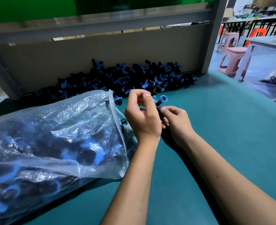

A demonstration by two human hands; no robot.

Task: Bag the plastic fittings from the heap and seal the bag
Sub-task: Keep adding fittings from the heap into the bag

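Right hand (pixel 174 120) pinches a fitting (pixel 160 103), left hand (pixel 142 114) curled, looks empty. Bag (pixel 53 135) mouth gapes sideways, so fittings could easily roll out onto the surface (pixel 215 127).

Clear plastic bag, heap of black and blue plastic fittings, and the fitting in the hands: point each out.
Clear plastic bag (pixel 56 137), head view, on its crinkled upper side.
Heap of black and blue plastic fittings (pixel 126 78), head view, on the pile's middle.
Black and blue fitting in the hands (pixel 161 100), head view, on its blue-ringed end.

teal table (pixel 215 127) with grey backboard (pixel 101 54); pink stools (pixel 231 59), perhaps workbenches (pixel 255 20), beyond.
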